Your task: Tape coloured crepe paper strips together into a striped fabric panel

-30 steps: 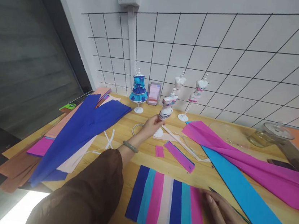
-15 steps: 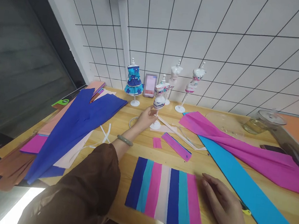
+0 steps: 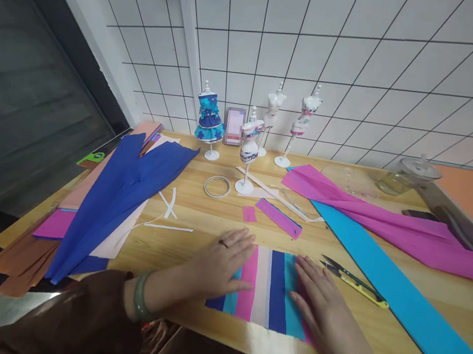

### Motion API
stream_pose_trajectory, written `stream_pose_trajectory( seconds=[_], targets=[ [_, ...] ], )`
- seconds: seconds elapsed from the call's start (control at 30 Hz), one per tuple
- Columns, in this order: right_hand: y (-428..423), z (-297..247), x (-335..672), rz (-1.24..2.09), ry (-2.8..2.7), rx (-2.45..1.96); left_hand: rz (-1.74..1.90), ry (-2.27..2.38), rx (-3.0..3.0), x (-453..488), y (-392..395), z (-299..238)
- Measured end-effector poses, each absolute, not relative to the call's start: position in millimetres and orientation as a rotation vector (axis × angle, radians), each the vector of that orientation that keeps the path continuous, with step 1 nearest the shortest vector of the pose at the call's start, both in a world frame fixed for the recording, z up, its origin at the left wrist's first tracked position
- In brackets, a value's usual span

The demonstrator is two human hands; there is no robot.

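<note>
A sheet of striped crepe paper (image 3: 262, 289) in blue, teal, pink and pale pink lies near the table's front edge. My left hand (image 3: 223, 264) rests flat on its left side, fingers stretched out. On the right side of the sheet, my right hand (image 3: 319, 290) also lies flat with its fingers extended. Both palms cover parts of the outer stripes. Yellow-handled thread snips (image 3: 355, 282) lie just right of my right hand. Beyond the sheet are a small pink square (image 3: 249, 214) and a pink strip (image 3: 278, 218). A small white mannequin (image 3: 249, 150) stands behind them.
A roll of tape (image 3: 217, 186) lies left of the mannequin. Blue crepe paper (image 3: 116, 202) covers the left side; pink (image 3: 377, 223) and light blue (image 3: 394, 294) lengths cross the right. A dressed mannequin (image 3: 210, 119), a phone (image 3: 234, 126) and a glass pot (image 3: 404, 177) stand at the back.
My left hand has let go of the mannequin's stand and come back onto the striped sheet. My right hand has moved left onto the sheet, uncovering the snips.
</note>
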State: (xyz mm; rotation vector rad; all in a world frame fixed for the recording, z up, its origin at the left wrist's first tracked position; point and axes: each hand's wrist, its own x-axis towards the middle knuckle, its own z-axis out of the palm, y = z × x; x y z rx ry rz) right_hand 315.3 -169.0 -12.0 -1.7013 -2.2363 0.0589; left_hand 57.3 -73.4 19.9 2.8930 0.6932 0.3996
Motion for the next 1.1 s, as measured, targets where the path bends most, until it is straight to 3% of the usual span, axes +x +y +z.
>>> stream_pose_trajectory(
  seconds=[0.23, 0.47, 1.1],
  targets=[
    [-172, -32, 311, 0.038, -2.350, -1.765, 0.191, 0.695, 2.947, 61, -85, -12],
    [-164, -12, 302, 0.034, -2.296, -1.762, 0.171, 0.714, 2.939, 60, -85, -11],
    [-145, -20, 272, 0.086, -2.490, -1.574, 0.210, 0.733, 3.004, 61, -87, -11]
  ],
)
